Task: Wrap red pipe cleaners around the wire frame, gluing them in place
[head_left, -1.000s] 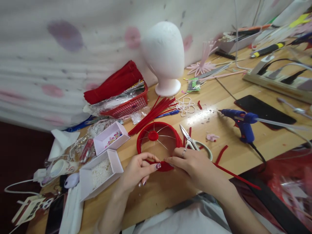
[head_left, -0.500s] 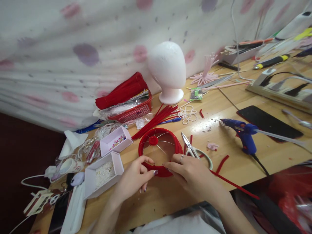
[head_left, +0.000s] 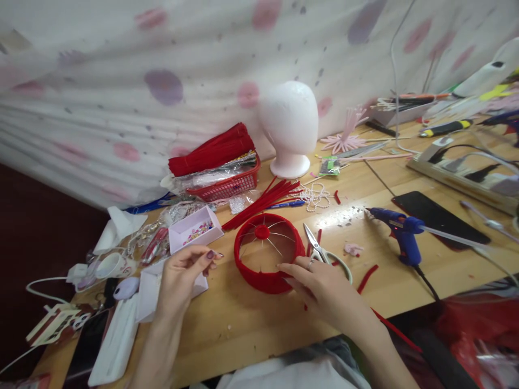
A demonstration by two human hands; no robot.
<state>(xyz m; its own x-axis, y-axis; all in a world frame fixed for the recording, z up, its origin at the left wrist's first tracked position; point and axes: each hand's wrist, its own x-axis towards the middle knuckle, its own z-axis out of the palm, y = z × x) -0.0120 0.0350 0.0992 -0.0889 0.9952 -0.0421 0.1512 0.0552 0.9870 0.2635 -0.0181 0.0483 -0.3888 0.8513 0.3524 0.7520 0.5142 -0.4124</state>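
A red fuzzy hoop (head_left: pixel 265 282) stands on the table, thin silvery wires radiating inside it from a red round disc (head_left: pixel 261 232). My right hand (head_left: pixel 320 283), a ring on one finger, grips the hoop's near right rim between fingers and thumb. My left hand (head_left: pixel 184 278) is raised left of the hoop, apart from it, above a white box (head_left: pixel 150 294). Its thumb and forefinger are pinched together; anything between them is too small to make out. Scissors (head_left: pixel 320 248) with pale handles lie just beyond my right hand, beside cut red chenille stems (head_left: pixel 368 277).
A blue glue gun (head_left: pixel 399 227) lies at the right near a black phone (head_left: pixel 438 216) and a power strip (head_left: pixel 466 178). Behind stand a white foam head (head_left: pixel 290 124) and a red basket (head_left: pixel 227 186). Another white box (head_left: pixel 214 229) holds coloured gems.
My left hand has let go of the hoop and moved left and up, over the white bead box. My right hand stays on the rim. The view has shifted slightly.
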